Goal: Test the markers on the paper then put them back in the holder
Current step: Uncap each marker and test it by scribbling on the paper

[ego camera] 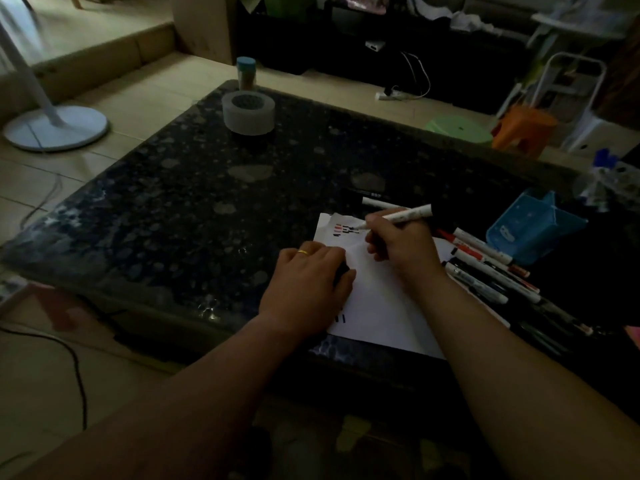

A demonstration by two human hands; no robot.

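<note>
Dark speckled table (207, 202) carries the white paper (381, 306) under both hands. The blue holder (530, 233) sits well to the right of the right hand (401, 251), with a row of loose markers (491, 268) lying between the two. Left hand (308, 282) rests on the paper's left edge, fingers curled round a small dark object (343, 271), can't tell what; right hand pinches a white marker (408, 214) pen-style, tip on the paper just left of its fingers at the short red and black strokes (346, 232).
</note>
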